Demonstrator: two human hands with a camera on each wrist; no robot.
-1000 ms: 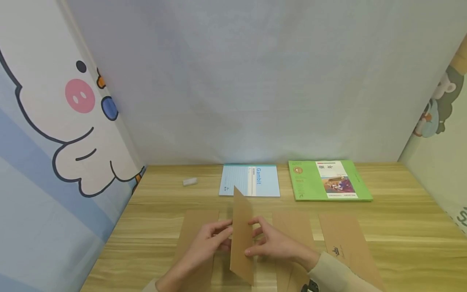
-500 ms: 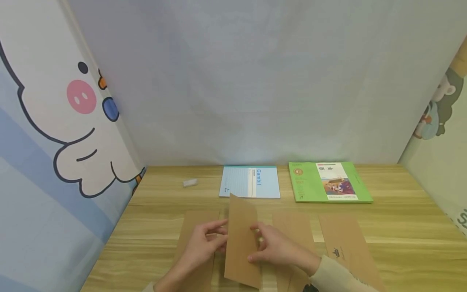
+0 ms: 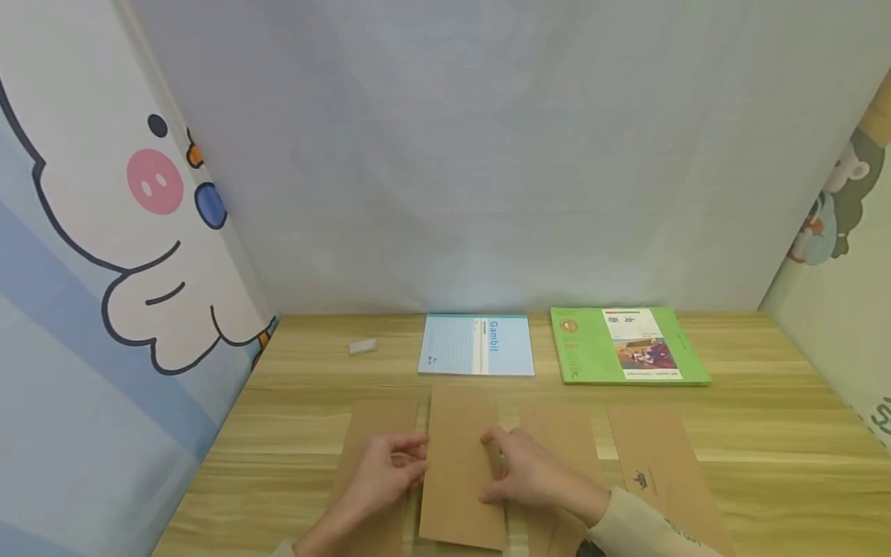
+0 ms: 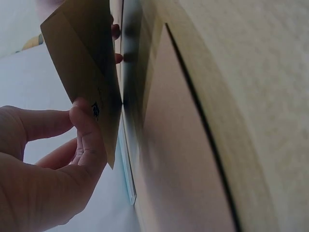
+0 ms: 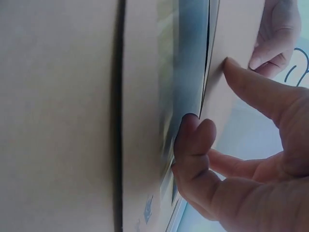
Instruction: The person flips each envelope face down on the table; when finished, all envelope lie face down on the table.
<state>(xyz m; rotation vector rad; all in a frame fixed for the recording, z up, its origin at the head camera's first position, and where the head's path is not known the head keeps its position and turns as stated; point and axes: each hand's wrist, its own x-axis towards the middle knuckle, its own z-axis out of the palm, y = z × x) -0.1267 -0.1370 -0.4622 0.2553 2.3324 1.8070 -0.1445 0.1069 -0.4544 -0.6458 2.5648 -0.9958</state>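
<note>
A brown kraft paper envelope (image 3: pixel 458 464) is held between both hands, tilted with its left edge raised above the table and its plain face up. My left hand (image 3: pixel 381 473) pinches its left edge between thumb and fingers. In the left wrist view, the envelope's underside (image 4: pixel 72 53) carries a diagonal flap line and a small dark crown print. My right hand (image 3: pixel 532 473) holds the right edge, thumb on the upper face and fingers curled at the edge. Another brown envelope (image 3: pixel 379 427) lies partly under my left forearm. Two more, a near one (image 3: pixel 560 433) and a crown-printed one (image 3: pixel 657 449), lie to the right.
Along the back of the wooden table (image 3: pixel 292 433) lie a small white block (image 3: pixel 363 347), a light blue Gambit notebook (image 3: pixel 452 344) and a green book or folder (image 3: pixel 588 352) with a white picture-covered booklet (image 3: pixel 643 348) on it. A pale curtain (image 3: pixel 487 170) hangs behind.
The envelope was nearly upright on edge; it has turned down toward the table, its broad plain face now showing upward. Both hands have shifted only slightly and keep hold of its edges.
</note>
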